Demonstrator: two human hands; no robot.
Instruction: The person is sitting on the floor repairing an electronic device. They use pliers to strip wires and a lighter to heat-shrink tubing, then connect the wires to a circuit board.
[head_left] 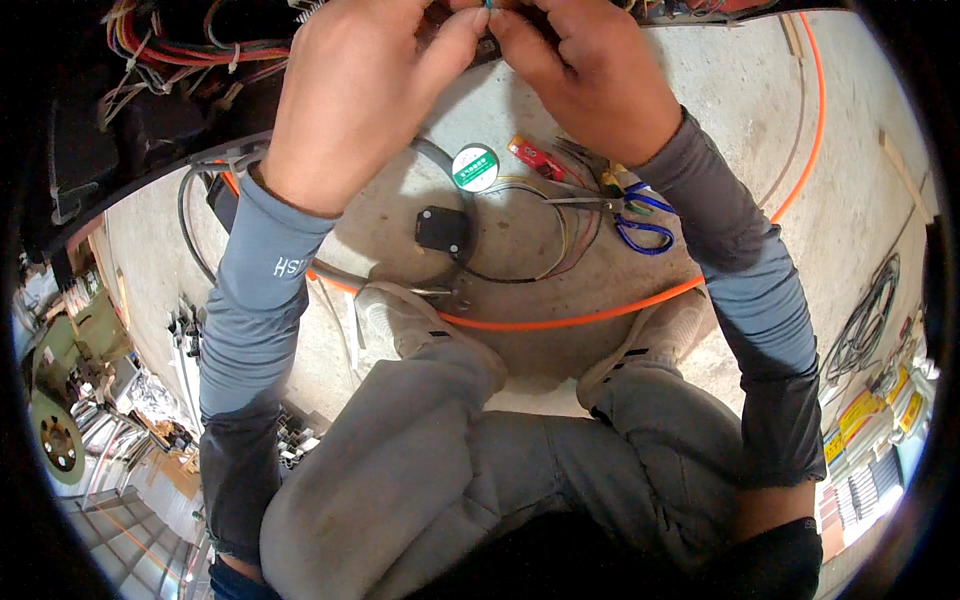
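Note:
My left hand [355, 95] and my right hand [600, 80] meet at the top edge of the view, thumbs nearly touching. Both are closed in a pinch at a small blue-green piece [489, 4], too little of which shows to name it. The other fingertips are cut off by the frame or hidden behind the hands. Just beyond is a dark machine housing; a bundle of red and other coloured wires [190, 50], bound with ties, hangs in it left of my left hand.
On the concrete floor below lie a round green-and-white labelled roll [475, 168], a red packet [537, 158], blue-handled scissors [645, 238], a black box [440, 230] and looped cable. An orange hose [560, 323] crosses before my shoes. Coiled dark cable [865, 320] lies far right.

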